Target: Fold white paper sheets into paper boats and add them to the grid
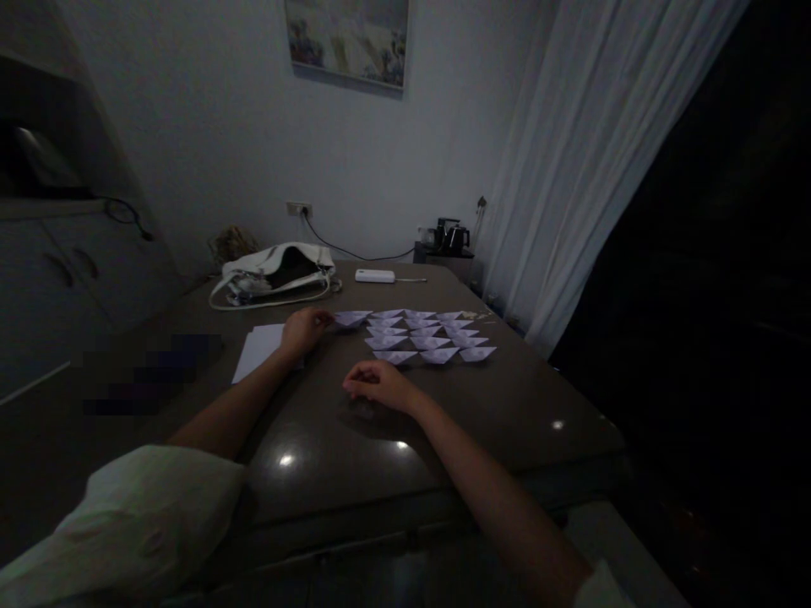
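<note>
Boat [351, 319]: at left end of far row, beyond my left fingertips, long axis left to right. Sheets [254, 353]: beside my left wrist. Left hand [305, 331]: nearer boat; fingers drawn together at its left point, pinch or mere touch I cannot tell. Right hand [382, 385]: loosely curled, slightly parted, nothing visible held. Other boats [430, 344]: rows, rightward.

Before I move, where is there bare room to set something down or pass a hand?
The tabletop looks bare right of the paper boats, and from between the left hand and right hand to its near edge. It's crowded among the boats and around the left hand, beside the white sheets.
</note>
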The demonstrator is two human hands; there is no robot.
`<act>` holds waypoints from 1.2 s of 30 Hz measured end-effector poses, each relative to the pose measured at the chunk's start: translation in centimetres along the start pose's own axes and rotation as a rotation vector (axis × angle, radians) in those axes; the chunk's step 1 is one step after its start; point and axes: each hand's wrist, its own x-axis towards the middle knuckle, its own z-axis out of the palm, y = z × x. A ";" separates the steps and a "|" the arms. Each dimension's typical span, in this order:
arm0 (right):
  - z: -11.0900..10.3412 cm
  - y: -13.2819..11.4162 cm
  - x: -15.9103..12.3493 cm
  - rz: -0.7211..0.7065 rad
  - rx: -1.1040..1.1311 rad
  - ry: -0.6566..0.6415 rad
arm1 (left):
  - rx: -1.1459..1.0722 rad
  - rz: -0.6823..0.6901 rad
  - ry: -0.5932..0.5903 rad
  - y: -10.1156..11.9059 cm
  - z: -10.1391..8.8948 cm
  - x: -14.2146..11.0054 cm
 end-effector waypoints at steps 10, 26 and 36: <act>0.0 0.1 0.1 0.006 0.001 -0.006 | -0.027 -0.013 -0.037 0.2 0.4 -0.1; 0.0 0.1 0.1 0.006 -0.001 -0.023 | -0.108 0.033 -0.001 -0.4 0.8 0.5; 0.0 0.1 0.1 0.020 -0.049 -0.023 | -0.107 0.021 -0.030 -0.1 0.8 0.4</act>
